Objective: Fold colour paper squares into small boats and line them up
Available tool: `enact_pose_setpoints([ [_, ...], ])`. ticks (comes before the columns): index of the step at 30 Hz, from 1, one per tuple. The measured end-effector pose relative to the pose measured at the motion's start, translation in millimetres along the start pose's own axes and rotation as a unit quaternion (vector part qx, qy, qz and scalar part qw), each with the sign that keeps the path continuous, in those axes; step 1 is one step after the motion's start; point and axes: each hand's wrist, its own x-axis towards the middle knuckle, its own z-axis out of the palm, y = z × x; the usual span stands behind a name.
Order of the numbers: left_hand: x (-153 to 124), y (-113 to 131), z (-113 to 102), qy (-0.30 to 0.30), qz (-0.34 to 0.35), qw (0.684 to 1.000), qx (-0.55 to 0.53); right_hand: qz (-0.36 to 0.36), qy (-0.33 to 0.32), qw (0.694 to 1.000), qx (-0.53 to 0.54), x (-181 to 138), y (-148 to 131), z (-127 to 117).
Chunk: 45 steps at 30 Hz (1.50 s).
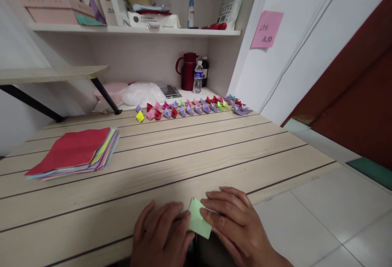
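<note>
A small light green folded paper lies at the near edge of the wooden table. My left hand rests on its left side, fingers bent and pressing down. From the right, my right hand covers it, fingers pressed together on the paper's edge. A stack of coloured paper sheets, red on top, sits at the left of the table. Two rows of small folded paper shapes in purple, red, pink, yellow and green line the far edge.
A red jug, a water bottle and a white plastic bag stand in the alcove behind. A shelf above carries boxes and a glue bottle. A pink note hangs on the white wall. Tiled floor lies to the right.
</note>
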Motion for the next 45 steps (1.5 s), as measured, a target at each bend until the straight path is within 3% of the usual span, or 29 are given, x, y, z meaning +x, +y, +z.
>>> enact_pose_setpoints([
  [5,-2,24,10,0.040,-0.089,0.993,-0.069,0.016,-0.010,1.000,-0.009,-6,0,4],
  [10,1,28,11,0.050,-0.139,0.984,-0.101,0.027,-0.016,1.000,-0.006,-9,-1,5],
  [17,1,23,6,0.025,-0.087,0.991,-0.095,0.053,-0.045,0.998,-0.003,-12,-3,3],
  [28,15,35,5,0.043,-0.212,0.967,-0.135,0.105,-0.047,0.991,0.074,5,-8,-4],
  [35,18,36,10,0.052,-0.217,0.967,-0.123,0.195,-0.031,0.978,0.064,18,-15,3],
  [45,19,43,18,0.062,-0.221,0.973,-0.021,0.251,-0.112,0.960,0.055,34,-12,3],
])
